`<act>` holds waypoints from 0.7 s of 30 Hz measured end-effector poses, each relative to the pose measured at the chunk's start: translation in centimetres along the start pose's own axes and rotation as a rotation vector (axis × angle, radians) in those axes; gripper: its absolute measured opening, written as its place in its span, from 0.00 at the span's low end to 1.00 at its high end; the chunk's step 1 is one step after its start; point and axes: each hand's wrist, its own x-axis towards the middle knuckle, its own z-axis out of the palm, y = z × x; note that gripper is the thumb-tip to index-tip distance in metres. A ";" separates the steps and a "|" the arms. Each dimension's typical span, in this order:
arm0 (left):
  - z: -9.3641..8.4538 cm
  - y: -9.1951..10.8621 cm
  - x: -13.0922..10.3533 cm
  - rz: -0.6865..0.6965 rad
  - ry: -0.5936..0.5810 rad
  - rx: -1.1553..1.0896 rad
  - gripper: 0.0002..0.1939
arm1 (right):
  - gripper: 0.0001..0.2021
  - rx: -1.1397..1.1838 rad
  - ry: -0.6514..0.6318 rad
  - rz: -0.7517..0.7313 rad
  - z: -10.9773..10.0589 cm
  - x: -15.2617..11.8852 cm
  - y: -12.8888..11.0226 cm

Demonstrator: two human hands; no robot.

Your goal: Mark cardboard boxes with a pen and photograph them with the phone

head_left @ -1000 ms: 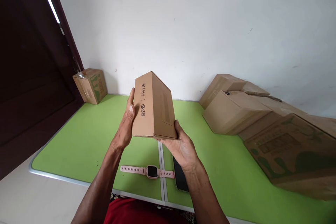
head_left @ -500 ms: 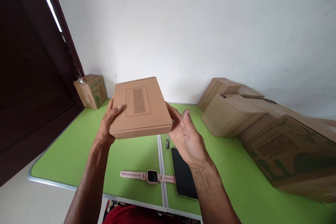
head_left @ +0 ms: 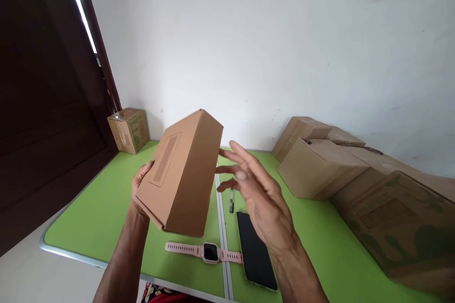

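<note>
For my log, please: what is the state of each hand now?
Left hand: closed, holding the box.
Right hand: open, beside the box; touching cannot be told.

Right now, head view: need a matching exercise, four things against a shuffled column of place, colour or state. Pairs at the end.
Things:
1. grille-print box
2. watch
3. phone
4. right hand

Descriptions:
A. black-faced, lying to the right of the watch
B. open and spread, near the right side of the grille-print box
C. tilted, held by the left hand
D. pink-strapped, laid across the seam of the green table

Pairs: 1-C, 2-D, 3-A, 4-B
</note>
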 end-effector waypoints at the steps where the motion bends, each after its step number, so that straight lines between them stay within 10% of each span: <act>1: -0.1 -0.1 -0.4 -0.043 -0.005 0.004 0.15 | 0.30 -0.190 0.039 -0.100 0.0 0.0 -0.2; 6: -0.3 0.0 -1.2 -0.187 -0.025 0.076 0.16 | 0.53 -1.006 -0.005 -0.554 0.2 0.7 -1.6; 10: 1.0 0.5 -0.4 -0.139 -0.022 0.140 0.22 | 0.51 -1.087 -0.177 -0.653 -0.3 2.4 -1.1; 16: 3.4 0.8 -0.1 0.254 -0.352 0.357 0.53 | 0.27 -0.644 -0.073 -0.352 -2.6 4.4 0.9; 21: 4.1 0.6 0.0 0.470 -0.480 0.558 0.43 | 0.28 -0.285 -0.011 -0.029 -4.0 3.8 2.0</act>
